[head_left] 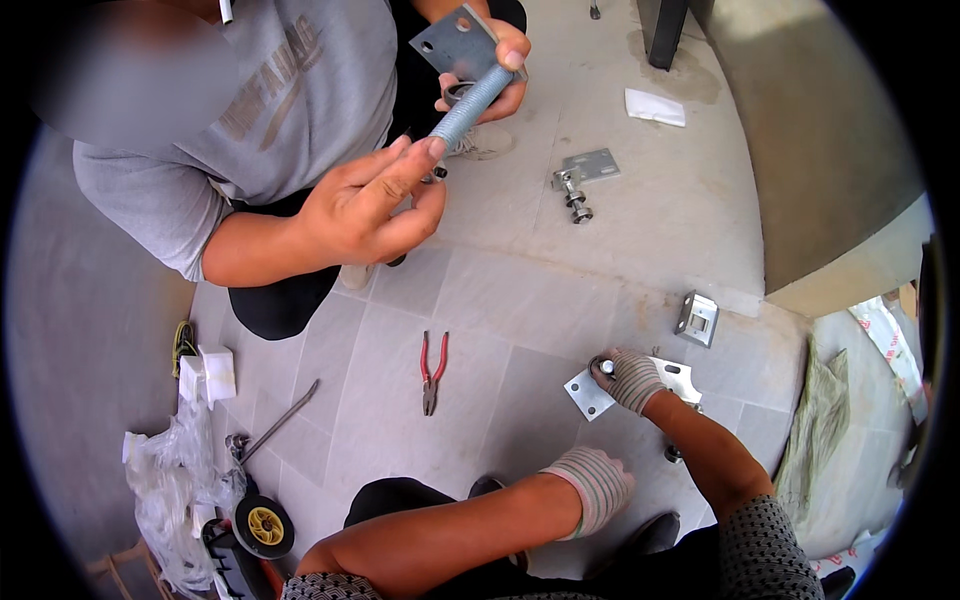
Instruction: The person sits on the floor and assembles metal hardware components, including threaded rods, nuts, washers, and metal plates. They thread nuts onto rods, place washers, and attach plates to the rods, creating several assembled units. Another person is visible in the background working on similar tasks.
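My right hand (pixel 637 381), in a striped fingerless glove, is closed on a silver metal bracket (pixel 588 396) on the tiled floor. A round bolt-like end (pixel 607 367) shows by its fingertips. Beside it, partly under my wrist, lies another slotted metal plate (pixel 676 379). A dark roller (pixel 674 454) sits below my right forearm. My left hand (pixel 594 490), gloved alike, hangs near my knees with its back upward; its fingers are mostly hidden. Across from me, a person's hands (pixel 370 210) hold a threaded metal rod (pixel 472 106) and a drilled plate (pixel 456 44).
Red-handled pliers (pixel 433 374) lie mid-floor. Farther off are a bracket with rollers (pixel 577 190), a small metal box-shaped part (pixel 697 320) and a white cloth (pixel 655 107). At left are a metal bar (pixel 280 420), plastic wrapping (pixel 170 500) and a yellow-hubbed wheel (pixel 265 526).
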`<state>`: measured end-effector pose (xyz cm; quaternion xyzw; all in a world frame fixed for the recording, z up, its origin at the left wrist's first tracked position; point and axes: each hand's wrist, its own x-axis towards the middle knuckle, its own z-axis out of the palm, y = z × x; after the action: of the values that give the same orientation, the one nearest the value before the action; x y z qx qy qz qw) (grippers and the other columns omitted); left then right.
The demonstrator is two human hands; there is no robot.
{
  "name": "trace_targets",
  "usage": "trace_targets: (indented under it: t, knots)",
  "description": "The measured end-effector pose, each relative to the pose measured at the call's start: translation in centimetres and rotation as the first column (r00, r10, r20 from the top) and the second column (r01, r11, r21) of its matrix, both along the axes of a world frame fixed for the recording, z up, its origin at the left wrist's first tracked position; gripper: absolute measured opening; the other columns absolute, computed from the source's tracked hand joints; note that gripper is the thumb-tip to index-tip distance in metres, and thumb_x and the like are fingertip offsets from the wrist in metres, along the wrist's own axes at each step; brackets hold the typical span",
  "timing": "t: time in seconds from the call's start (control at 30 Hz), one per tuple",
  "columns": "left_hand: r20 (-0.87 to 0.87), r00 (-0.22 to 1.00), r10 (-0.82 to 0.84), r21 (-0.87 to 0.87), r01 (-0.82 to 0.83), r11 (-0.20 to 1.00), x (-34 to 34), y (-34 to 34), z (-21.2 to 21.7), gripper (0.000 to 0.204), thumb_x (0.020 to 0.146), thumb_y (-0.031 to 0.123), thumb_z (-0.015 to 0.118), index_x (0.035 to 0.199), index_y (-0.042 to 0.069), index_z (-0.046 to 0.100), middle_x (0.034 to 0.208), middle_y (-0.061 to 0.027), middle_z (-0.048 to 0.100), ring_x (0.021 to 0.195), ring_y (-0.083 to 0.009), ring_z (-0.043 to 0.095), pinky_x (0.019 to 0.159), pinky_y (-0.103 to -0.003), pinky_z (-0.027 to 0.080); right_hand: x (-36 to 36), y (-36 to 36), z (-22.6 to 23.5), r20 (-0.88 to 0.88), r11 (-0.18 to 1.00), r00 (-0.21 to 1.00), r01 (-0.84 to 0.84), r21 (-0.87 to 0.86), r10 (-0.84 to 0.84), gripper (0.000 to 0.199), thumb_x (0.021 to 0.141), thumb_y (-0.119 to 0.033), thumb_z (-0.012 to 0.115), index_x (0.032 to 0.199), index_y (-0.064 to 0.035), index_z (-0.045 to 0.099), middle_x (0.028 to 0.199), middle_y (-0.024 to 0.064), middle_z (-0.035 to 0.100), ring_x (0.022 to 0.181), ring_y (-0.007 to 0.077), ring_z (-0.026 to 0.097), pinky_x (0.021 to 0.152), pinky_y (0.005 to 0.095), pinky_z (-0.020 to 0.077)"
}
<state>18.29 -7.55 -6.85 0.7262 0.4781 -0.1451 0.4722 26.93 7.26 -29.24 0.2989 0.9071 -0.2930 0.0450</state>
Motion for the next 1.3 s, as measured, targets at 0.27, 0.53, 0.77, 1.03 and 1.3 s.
trace_targets:
  t: [0.27, 0.53, 0.77, 1.03, 1.3]
  knots:
    - [-0.042, 0.999, -0.028, -0.042, 0.026, 0.999, 0.7, -0.2, -1.7, 0.038, 0.104, 0.036, 0.055, 0.113, 0.002, 0.071, 0.113, -0.0201, 0.073, 0.107, -0.0372, 0.071, 0.094, -0.046, 0.056, 0.3, 0.1, 0.4, 0.044, 0.997, 0.999, 0.013, -0.080, -0.010, 0.031, 0.096, -0.037, 0.065, 0.109, -0.0111, 0.074, 0.103, 0.0155, 0.075, 0.096, 0.0352, 0.072, 0.090, 0.0464, 0.0548]
    - [-0.055, 0.998, 0.014, -0.024, -0.015, 1.000, 1.1, 0.2, -1.0, 0.037, 0.104, 0.036, 0.056, 0.111, 0.003, 0.072, 0.113, -0.0195, 0.073, 0.109, -0.0370, 0.071, 0.094, -0.046, 0.056, 0.2, 0.1, 1.2, 0.054, 0.996, 0.999, 0.010, -0.089, -0.005, 0.031, 0.096, -0.038, 0.065, 0.112, -0.0122, 0.074, 0.104, 0.0159, 0.075, 0.099, 0.0357, 0.071, 0.092, 0.0457, 0.0547]
    - [-0.061, 0.998, 0.025, -0.014, -0.025, 1.000, 1.3, 0.1, -1.2, 0.037, 0.104, 0.035, 0.055, 0.109, 0.002, 0.072, 0.112, -0.0194, 0.073, 0.109, -0.0364, 0.070, 0.094, -0.046, 0.056, 0.2, 0.1, 0.9, 0.047, 0.993, 0.999, 0.023, -0.114, -0.018, 0.034, 0.098, -0.039, 0.062, 0.112, -0.0101, 0.073, 0.103, 0.0166, 0.075, 0.098, 0.0371, 0.072, 0.091, 0.0469, 0.0551]
    - [-0.112, 0.987, 0.114, -0.102, -0.125, 0.987, -1.0, 0.9, -1.3, 0.042, 0.105, 0.037, 0.051, 0.113, 0.000, 0.069, 0.110, -0.0214, 0.072, 0.107, -0.0379, 0.070, 0.095, -0.046, 0.055, 0.7, 1.4, 2.9, 0.087, 0.973, 0.995, -0.037, -0.228, 0.058, 0.039, 0.100, -0.041, 0.062, 0.118, -0.0077, 0.071, 0.101, 0.0188, 0.075, 0.094, 0.0372, 0.072, 0.086, 0.0450, 0.0556]
    - [-0.114, 0.718, 0.686, 0.124, -0.675, 0.727, -8.2, 3.4, 0.0, 0.069, 0.103, 0.050, 0.054, 0.145, -0.004, 0.050, 0.128, -0.0257, 0.066, 0.121, -0.0362, 0.066, 0.105, -0.039, 0.052, 0.8, 5.5, 16.1, -0.079, 0.955, 0.996, -0.065, -0.288, 0.044, 0.035, 0.098, -0.028, 0.071, 0.121, -0.0015, 0.070, 0.092, 0.0127, 0.076, 0.086, 0.0166, 0.074, 0.076, 0.0329, 0.0582]
